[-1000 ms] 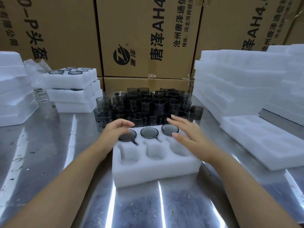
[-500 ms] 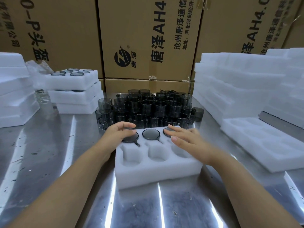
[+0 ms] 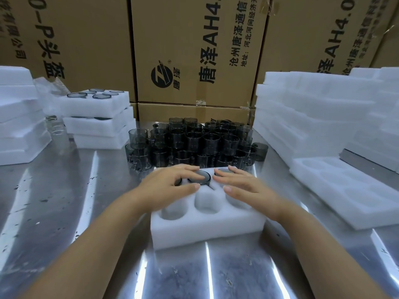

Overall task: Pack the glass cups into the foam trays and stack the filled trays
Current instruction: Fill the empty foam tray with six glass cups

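Big brown boxes [image 3: 194, 50] stand behind my shiny metal table [image 3: 64, 201]. White foam stacks [image 3: 313, 117] sit at my right. A pile of 3 trays [image 3: 97, 119] sits far left, with cups in the top one. Dark glass cups [image 3: 194, 143] crowd the middle. Just in front lies my foam tray [image 3: 207, 229], its 3 near holes bare. My left hand [image 3: 168, 186] and right hand [image 3: 246, 188] rest flat on the back-row cups [image 3: 199, 178], fingers loose, gripping nothing.
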